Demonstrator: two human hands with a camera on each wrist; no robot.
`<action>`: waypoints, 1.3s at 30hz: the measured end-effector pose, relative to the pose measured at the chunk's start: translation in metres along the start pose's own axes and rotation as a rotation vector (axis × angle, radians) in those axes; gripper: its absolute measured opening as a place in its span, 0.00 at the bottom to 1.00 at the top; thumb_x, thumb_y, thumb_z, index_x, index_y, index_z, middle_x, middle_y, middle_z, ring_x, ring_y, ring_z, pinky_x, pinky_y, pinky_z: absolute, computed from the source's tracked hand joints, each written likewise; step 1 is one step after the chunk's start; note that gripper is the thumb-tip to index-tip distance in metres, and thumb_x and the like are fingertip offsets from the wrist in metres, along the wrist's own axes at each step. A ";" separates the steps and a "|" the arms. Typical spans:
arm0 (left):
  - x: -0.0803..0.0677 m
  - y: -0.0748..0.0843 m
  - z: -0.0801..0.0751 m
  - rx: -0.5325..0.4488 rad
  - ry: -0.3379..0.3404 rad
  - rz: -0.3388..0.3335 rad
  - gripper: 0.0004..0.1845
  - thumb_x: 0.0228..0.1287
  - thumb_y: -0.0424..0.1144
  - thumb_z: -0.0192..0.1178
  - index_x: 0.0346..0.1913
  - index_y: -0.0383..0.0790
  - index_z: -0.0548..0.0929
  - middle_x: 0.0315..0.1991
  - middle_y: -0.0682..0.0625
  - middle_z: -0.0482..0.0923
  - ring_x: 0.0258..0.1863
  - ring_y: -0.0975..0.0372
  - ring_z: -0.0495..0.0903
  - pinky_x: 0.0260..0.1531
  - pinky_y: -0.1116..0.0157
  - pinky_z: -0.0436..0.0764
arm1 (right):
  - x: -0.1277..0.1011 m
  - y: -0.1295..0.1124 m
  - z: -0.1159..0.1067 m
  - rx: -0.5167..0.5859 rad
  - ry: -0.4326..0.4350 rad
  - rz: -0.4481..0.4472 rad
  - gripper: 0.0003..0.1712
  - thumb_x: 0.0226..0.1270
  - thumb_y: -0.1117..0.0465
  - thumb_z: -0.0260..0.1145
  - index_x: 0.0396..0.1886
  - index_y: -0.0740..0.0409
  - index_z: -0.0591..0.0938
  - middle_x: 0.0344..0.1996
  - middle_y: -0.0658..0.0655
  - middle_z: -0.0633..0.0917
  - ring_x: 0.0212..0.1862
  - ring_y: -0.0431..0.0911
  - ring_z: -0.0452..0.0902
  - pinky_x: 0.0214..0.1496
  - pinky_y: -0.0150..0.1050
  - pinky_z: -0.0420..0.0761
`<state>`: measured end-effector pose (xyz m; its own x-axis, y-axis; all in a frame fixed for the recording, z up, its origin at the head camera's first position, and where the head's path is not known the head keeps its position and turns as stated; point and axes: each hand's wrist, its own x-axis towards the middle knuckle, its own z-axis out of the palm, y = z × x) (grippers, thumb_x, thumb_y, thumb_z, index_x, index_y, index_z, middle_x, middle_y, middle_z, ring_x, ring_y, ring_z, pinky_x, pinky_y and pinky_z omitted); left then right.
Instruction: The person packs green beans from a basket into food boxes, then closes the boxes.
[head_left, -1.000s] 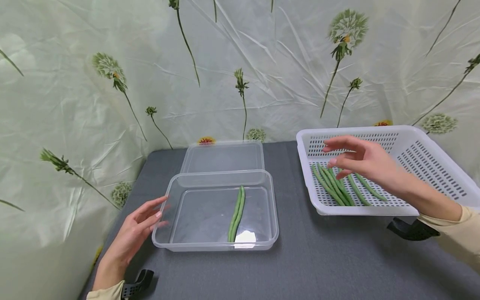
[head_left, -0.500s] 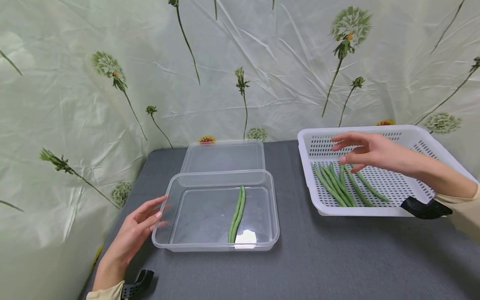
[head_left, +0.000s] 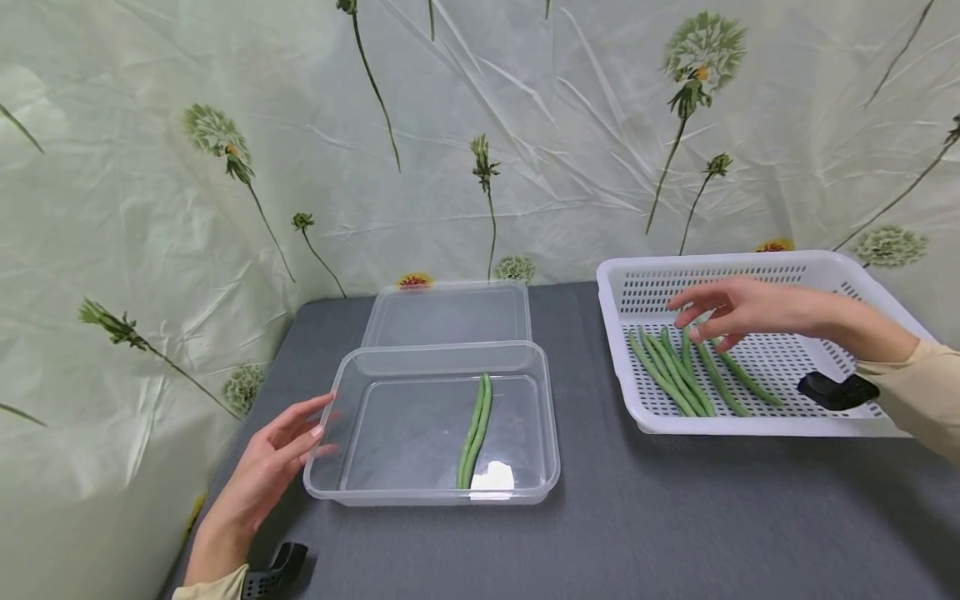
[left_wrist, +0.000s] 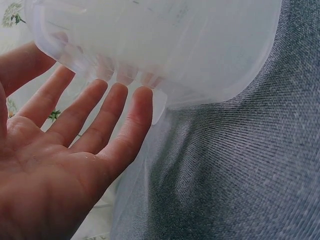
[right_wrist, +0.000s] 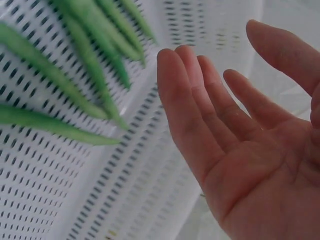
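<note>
A clear plastic container [head_left: 352, 479] sits on the grey table with two green beans [head_left: 474, 429] lying inside it. My left hand [head_left: 277, 454] rests open against its left wall, fingers straight [left_wrist: 107, 117] along the rim. A white perforated basket [head_left: 795, 271] at the right holds several green beans [head_left: 678, 375] [right_wrist: 80, 75]. My right hand [head_left: 723, 308] hovers over those beans, fingers relaxed and holding nothing [right_wrist: 225, 135].
The container's clear lid [head_left: 447, 312] lies flat just behind it. A wrinkled floral sheet [head_left: 480, 125] forms the backdrop on the far and left sides. Grey cloth [head_left: 675, 517] covers the table in front.
My right hand has drifted slightly right and lower over the basket's beans. The left hand and the container have stayed put.
</note>
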<state>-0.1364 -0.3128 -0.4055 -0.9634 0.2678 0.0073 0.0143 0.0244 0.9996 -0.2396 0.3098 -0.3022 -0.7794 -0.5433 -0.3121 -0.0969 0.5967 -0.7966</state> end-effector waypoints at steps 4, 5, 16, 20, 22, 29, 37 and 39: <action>0.000 0.001 0.000 -0.004 -0.006 -0.002 0.24 0.77 0.30 0.48 0.72 0.32 0.63 0.70 0.52 0.67 0.64 0.64 0.71 0.52 0.61 0.80 | 0.004 0.008 -0.003 -0.002 -0.032 0.050 0.36 0.67 0.64 0.68 0.70 0.71 0.64 0.59 0.70 0.76 0.49 0.51 0.81 0.45 0.50 0.84; 0.000 0.001 0.000 -0.005 -0.006 -0.004 0.24 0.77 0.30 0.47 0.73 0.32 0.62 0.69 0.52 0.67 0.64 0.65 0.71 0.52 0.61 0.80 | 0.006 0.010 -0.003 -0.001 -0.043 0.057 0.36 0.66 0.64 0.68 0.70 0.72 0.64 0.59 0.70 0.76 0.49 0.51 0.81 0.45 0.49 0.84; 0.000 0.002 -0.001 -0.002 -0.004 0.008 0.24 0.77 0.30 0.47 0.72 0.32 0.63 0.69 0.52 0.67 0.64 0.64 0.71 0.52 0.61 0.80 | 0.023 0.034 -0.002 0.063 -0.139 0.118 0.37 0.67 0.65 0.68 0.70 0.74 0.62 0.59 0.70 0.76 0.52 0.55 0.80 0.47 0.50 0.84; 0.000 0.001 -0.001 -0.007 -0.006 0.008 0.24 0.77 0.30 0.47 0.72 0.32 0.63 0.69 0.52 0.67 0.64 0.64 0.71 0.52 0.61 0.80 | 0.026 0.040 -0.001 0.077 -0.162 0.142 0.37 0.67 0.64 0.68 0.69 0.73 0.62 0.59 0.70 0.76 0.53 0.55 0.79 0.48 0.50 0.83; 0.000 0.001 -0.001 -0.010 -0.005 0.005 0.24 0.77 0.30 0.47 0.72 0.32 0.63 0.69 0.52 0.67 0.64 0.63 0.71 0.52 0.61 0.80 | 0.026 0.044 -0.001 0.086 -0.169 0.159 0.38 0.67 0.63 0.68 0.70 0.73 0.62 0.59 0.69 0.75 0.54 0.55 0.79 0.50 0.49 0.83; 0.000 0.000 -0.001 -0.007 -0.008 0.007 0.24 0.77 0.30 0.47 0.72 0.32 0.63 0.70 0.52 0.67 0.64 0.63 0.71 0.52 0.61 0.80 | 0.030 0.055 0.002 0.118 -0.121 0.157 0.37 0.68 0.64 0.67 0.69 0.75 0.61 0.56 0.67 0.77 0.50 0.54 0.80 0.47 0.49 0.84; 0.000 0.000 -0.001 -0.001 0.004 0.004 0.24 0.77 0.29 0.48 0.72 0.32 0.63 0.69 0.52 0.67 0.64 0.63 0.71 0.52 0.61 0.80 | 0.039 0.056 0.006 0.149 -0.090 0.171 0.36 0.67 0.66 0.66 0.67 0.79 0.62 0.51 0.64 0.80 0.48 0.51 0.81 0.46 0.47 0.84; 0.000 0.000 0.000 0.000 0.008 0.002 0.24 0.77 0.30 0.48 0.72 0.32 0.63 0.69 0.52 0.67 0.64 0.63 0.71 0.52 0.61 0.80 | 0.042 0.056 0.007 0.158 -0.080 0.184 0.34 0.67 0.66 0.66 0.65 0.80 0.63 0.50 0.64 0.80 0.48 0.50 0.81 0.47 0.46 0.84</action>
<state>-0.1365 -0.3129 -0.4056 -0.9655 0.2601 0.0092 0.0160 0.0239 0.9996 -0.2731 0.3158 -0.3636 -0.7228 -0.4832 -0.4941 0.1446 0.5933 -0.7918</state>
